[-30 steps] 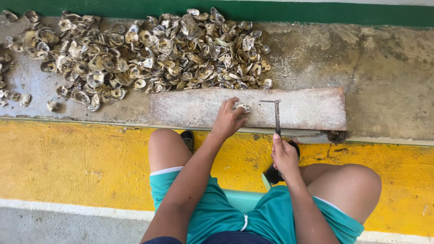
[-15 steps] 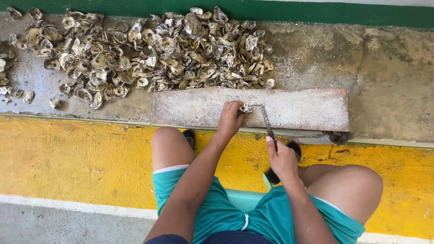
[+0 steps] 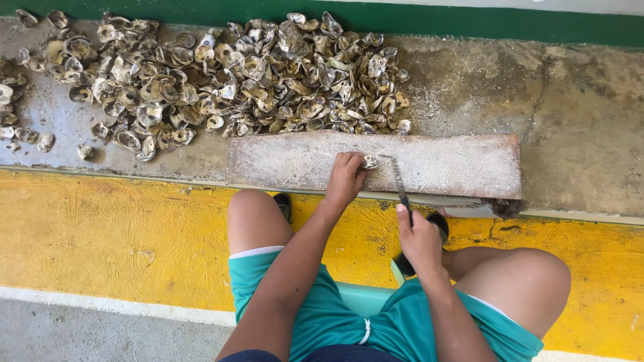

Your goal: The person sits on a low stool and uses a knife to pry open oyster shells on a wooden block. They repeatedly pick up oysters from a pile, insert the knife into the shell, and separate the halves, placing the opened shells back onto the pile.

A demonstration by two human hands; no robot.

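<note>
Head view: a small oyster shell (image 3: pixel 369 161) rests on the grey board (image 3: pixel 456 167), just left of the board's middle and nearer its front edge than its back edge. The left hand (image 3: pixel 345 178) is closed on the shell, fingertips pinning it to the board. The right hand (image 3: pixel 420 238) is clenched around the handle of a thin metal tool (image 3: pixel 398 181), whose tip lies just beside the shell, on its right. The board lies lengthwise along the concrete ledge (image 3: pixel 577 107); its front edge runs close to the ledge's lip above the yellow painted strip (image 3: pixel 100 234). The right half of the board is bare. Behind the board's left half, a pile of shells (image 3: pixel 221 74) spreads leftward, touching the back edge. Bare concrete lies right of the pile. The person's knees sit below, on either side of the hands.
</note>
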